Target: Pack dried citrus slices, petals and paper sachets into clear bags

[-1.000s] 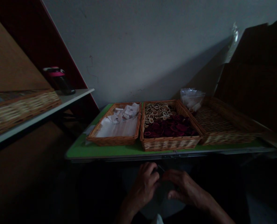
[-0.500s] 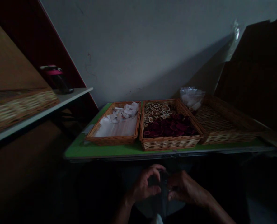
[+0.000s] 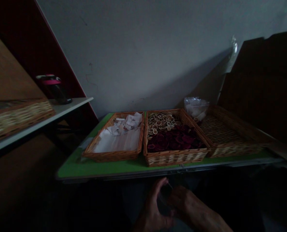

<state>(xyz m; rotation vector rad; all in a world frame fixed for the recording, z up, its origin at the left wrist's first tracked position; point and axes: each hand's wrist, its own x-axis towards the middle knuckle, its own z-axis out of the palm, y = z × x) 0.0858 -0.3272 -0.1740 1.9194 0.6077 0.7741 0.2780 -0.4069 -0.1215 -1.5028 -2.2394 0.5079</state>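
Green worktop (image 3: 71, 169) below a grey wall, bearing three wicker trays: left tray (image 3: 112, 155) lined with white paper (image 3: 116, 145); central tray (image 3: 174, 158) holding dried citrus slices (image 3: 160, 121) and dark red dried slices (image 3: 174, 140); right tray (image 3: 235, 150) beside a clear plastic bag (image 3: 196, 108). Below the worktop's front edge, in deep shadow, left hand (image 3: 153, 209) and right hand (image 3: 192, 206) close together around a small clear object (image 3: 165, 196), probably thin plastic: likely light, fairly stiff and slippery, best held by its rim. Left fingers (image 3: 159, 190) spread, not clenched; right fingers (image 3: 178, 193) bent toward it, grip indiscernible in the dark.
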